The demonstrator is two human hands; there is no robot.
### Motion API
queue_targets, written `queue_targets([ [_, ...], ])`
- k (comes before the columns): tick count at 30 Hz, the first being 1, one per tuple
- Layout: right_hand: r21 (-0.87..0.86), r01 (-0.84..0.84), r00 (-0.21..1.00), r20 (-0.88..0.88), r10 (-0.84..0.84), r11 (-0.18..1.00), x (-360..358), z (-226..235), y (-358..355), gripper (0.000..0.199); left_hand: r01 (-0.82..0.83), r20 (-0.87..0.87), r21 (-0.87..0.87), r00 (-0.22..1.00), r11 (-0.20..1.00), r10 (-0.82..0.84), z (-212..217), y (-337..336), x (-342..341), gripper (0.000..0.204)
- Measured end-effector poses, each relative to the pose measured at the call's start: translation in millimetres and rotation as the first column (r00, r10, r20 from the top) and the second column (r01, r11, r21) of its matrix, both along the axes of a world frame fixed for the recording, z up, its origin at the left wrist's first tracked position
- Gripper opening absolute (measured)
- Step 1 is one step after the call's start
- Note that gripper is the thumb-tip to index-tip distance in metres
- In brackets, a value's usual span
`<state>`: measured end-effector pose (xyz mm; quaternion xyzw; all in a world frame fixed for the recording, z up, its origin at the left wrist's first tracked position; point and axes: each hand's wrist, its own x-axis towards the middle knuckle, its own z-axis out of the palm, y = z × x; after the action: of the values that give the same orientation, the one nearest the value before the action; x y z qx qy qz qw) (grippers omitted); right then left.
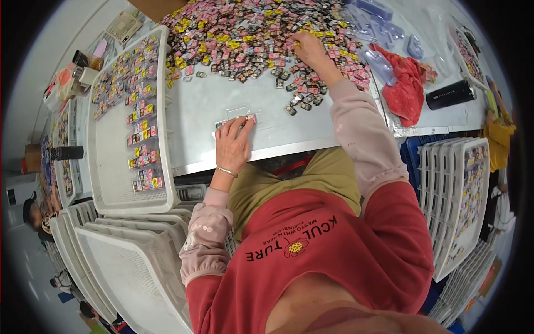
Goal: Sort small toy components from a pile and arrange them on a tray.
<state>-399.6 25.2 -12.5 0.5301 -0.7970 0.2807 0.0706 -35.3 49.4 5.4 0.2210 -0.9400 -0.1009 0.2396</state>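
Note:
My left hand (232,143), a bracelet at its wrist, rests on the table with its fingers curled over a clear plastic tray (238,110). Small pink and dark rectangular pieces (251,118) show at its fingertips, partly hidden. My right hand (311,50) is stretched out over the far pile of small pieces (239,42), which are pink, black, yellow and white. Its thumb and fingers are closed together at the pile; what they pinch is too small to make out.
On the left a large white tray (111,161) holds rows of filled packs. White trays stack below it (122,256) and at the right (445,189). A red cloth (403,89), a black tumbler (450,94) and clear plastic packaging (378,64) lie on the table's right.

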Motion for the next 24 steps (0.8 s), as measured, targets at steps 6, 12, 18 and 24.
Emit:
queue_targets([
  [6, -0.176, -0.137, 0.912, 0.361, 0.193, 0.975, 19, 14, 20, 0.025, -0.052, 0.038, 0.021, 0.998, 0.998, 0.051, -1, -3, 8, 0.052],
  [12, -0.236, -0.31, 0.18, 0.937, 0.3, 0.921, 106, 28, 56, 0.027, -0.021, 0.022, -0.029, 1.0, 0.999, 0.022, -2, -6, 3, 0.05],
  [18, -0.094, -0.371, 0.278, 0.938, 0.207, 0.924, 147, 21, 58, 0.027, -0.021, 0.011, -0.037, 1.0, 0.999, 0.022, -6, -5, 3, 0.05],
  [24, -0.182, -0.334, 0.092, 0.97, 0.225, 0.925, 154, 13, 60, 0.029, -0.034, 0.01, -0.044, 0.999, 0.998, 0.034, -7, -3, 6, 0.048],
])
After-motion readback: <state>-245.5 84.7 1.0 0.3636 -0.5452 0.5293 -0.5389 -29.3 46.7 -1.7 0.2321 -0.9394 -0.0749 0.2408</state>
